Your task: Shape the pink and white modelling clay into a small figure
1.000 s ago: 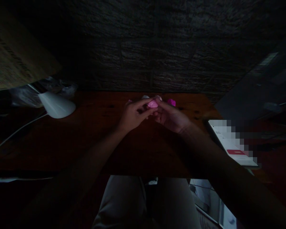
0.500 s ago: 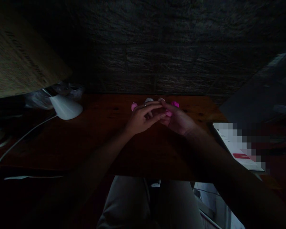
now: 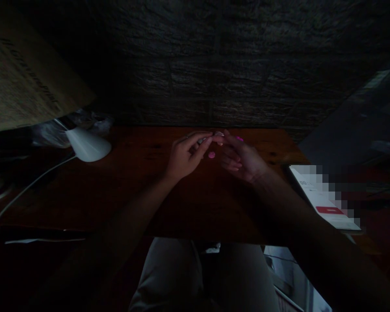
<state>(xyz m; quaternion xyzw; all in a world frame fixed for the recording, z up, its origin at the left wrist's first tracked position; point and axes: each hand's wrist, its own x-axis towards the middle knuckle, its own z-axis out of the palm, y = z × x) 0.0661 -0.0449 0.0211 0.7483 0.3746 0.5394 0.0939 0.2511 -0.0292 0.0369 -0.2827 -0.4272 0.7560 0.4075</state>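
Note:
My left hand [image 3: 186, 157] is above the wooden table, its thumb and fingers closed together at the tip of my right index finger. Whatever they may pinch is hidden. My right hand [image 3: 243, 159] stretches its index finger toward the left hand, with the thumb raised apart and the other fingers curled; nothing shows in it. Just below the fingertips, between the hands, sits a small round pink lump [image 3: 211, 154], soft-looking like modelling clay. A pale lump [image 3: 219, 134] shows behind the fingers. Past the right hand, a magenta lump [image 3: 239, 138] is partly covered.
The wooden table [image 3: 133, 177] meets a dark textured wall [image 3: 188, 78]. On the left stand a white cone-shaped lamp base [image 3: 89, 146] with its cable, crumpled clear plastic [image 3: 48, 133] and a large cardboard box [image 3: 26, 82]. A white-and-red printed item [image 3: 325, 203] lies at right.
My hands have drawn slightly apart. The right index finger has straightened toward the left hand. A pink lump, earlier partly hidden at the right hand, now shows in full between the hands.

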